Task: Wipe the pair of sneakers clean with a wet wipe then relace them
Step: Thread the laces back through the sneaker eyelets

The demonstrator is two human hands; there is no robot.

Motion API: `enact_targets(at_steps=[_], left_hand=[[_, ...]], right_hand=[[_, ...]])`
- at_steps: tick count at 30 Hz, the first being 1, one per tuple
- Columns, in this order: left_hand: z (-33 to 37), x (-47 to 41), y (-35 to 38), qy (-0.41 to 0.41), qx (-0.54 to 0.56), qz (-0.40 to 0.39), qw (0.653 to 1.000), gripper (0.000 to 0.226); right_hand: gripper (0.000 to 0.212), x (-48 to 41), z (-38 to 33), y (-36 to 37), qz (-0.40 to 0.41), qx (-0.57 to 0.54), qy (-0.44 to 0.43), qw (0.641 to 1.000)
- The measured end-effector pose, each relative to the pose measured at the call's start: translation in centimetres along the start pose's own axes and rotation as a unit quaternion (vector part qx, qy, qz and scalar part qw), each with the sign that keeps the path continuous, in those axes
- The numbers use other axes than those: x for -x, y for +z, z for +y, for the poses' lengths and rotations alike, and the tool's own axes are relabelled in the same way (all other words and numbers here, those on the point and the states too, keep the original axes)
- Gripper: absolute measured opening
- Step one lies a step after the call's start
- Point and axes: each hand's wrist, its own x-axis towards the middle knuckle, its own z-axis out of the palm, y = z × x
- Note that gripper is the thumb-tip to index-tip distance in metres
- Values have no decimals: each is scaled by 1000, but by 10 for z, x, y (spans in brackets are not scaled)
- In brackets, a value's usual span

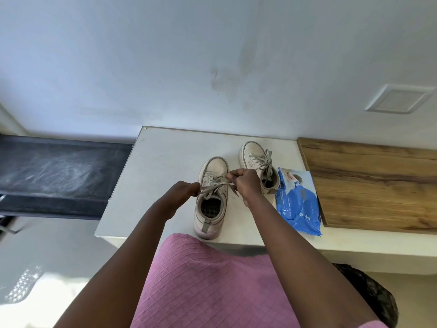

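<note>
Grey-beige laces (214,185) run between a person's two hands over the nearer sneaker (211,207). The left hand (186,191) is curled, pinching one lace end just off the shoe's left side. The right hand (244,182) is clenched round the other end above the tongue. Both bare forearms reach forward from the bottom of the frame and converge on the shoe, wrists raised off the desk (160,166).

The nearer sneaker stands upright, toe to the wall (212,55), with its heel close to the desk's front edge. The second sneaker (254,157) sits further back and to the right, already laced, partly hidden behind the right hand. A blue pack of wet wipes (299,204) lies flat just right of the pair, its lower corner hanging over the front edge.

Bare white desk surface stretches left of the shoes to the desk's left edge, where a dark shelf (59,171) sits lower. A wooden board (369,181) borders the wipes on the right. A pink garment (208,280) fills the foreground.
</note>
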Motion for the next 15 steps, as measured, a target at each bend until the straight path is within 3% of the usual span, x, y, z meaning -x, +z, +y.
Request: enact_targets(at_steps=[5, 11, 15], left_hand=[[0, 4, -4, 4, -8, -44, 999, 50], [11, 17, -4, 1, -61, 21, 998, 49], [18, 31, 5, 8, -109, 45, 993, 62]], right_hand=[[18, 3, 10, 0, -3, 117, -68, 991], [31, 24, 2, -1, 71, 166, -114, 977], [30, 34, -1, -6, 88, 199, -106, 970]])
